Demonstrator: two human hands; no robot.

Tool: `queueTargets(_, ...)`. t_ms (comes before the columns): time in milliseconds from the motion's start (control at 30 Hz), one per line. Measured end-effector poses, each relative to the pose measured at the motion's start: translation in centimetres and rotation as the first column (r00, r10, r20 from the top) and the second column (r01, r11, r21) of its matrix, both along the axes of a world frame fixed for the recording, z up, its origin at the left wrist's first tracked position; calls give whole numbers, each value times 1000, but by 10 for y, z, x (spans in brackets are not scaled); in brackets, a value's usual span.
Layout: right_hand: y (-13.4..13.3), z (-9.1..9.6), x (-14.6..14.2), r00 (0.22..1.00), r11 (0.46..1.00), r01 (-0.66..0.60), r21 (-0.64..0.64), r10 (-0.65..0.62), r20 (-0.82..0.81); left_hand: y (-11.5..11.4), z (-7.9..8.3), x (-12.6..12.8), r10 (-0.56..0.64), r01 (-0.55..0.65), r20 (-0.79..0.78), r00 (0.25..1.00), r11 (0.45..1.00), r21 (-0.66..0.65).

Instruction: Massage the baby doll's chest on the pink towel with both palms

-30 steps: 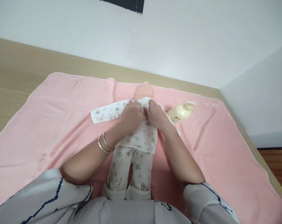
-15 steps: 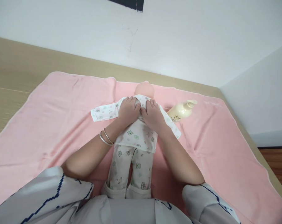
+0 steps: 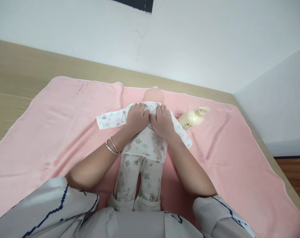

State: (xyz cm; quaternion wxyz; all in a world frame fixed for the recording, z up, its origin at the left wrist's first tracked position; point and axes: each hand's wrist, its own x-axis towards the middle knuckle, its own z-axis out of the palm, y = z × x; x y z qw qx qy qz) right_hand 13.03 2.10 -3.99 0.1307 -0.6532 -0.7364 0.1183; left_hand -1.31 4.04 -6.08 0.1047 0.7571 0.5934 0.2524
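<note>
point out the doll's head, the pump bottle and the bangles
doll's head (image 3: pixel 153 95): head view, bare crown
pump bottle (image 3: pixel 190 120): head view, cream body
bangles (image 3: pixel 111 147): head view, band on left wrist

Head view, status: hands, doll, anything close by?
Left hand and right hand side by side on the shirt at the collar, grip unclear. Doll lying flat on pink towel. Pump bottle lying alongside, apart from both hands.

Single head view, close, looking forward-down.
</note>
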Motion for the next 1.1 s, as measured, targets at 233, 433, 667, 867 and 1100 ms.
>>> queueTargets(233, 4, 3, 7, 1000, 999, -15, -30, 15, -4, -26, 30, -3, -79, 73, -223, 972, 997, -34)
queueTargets(433, 2, 10, 7, 999, 1000, 3, -21, -2, 46, -29, 37, 1, -165, 151, -234, 958, 986, -76)
queueTargets(667, -14, 44, 12, 998, 995, -50, -81, 52, 22, -11, 16, -11, -320, 323, -285, 904, 946, -38)
queueTargets(867, -34, 57, 5, 991, 989, -131, -63, 132, 18, 7, 5, -13, -234, 229, -210, 949, 972, -48)
queueTargets(1100, 1, 21, 11, 999, 999, -5, -43, 3, -38, -12, 22, -5, -86, 81, -70, 994, 994, -76)
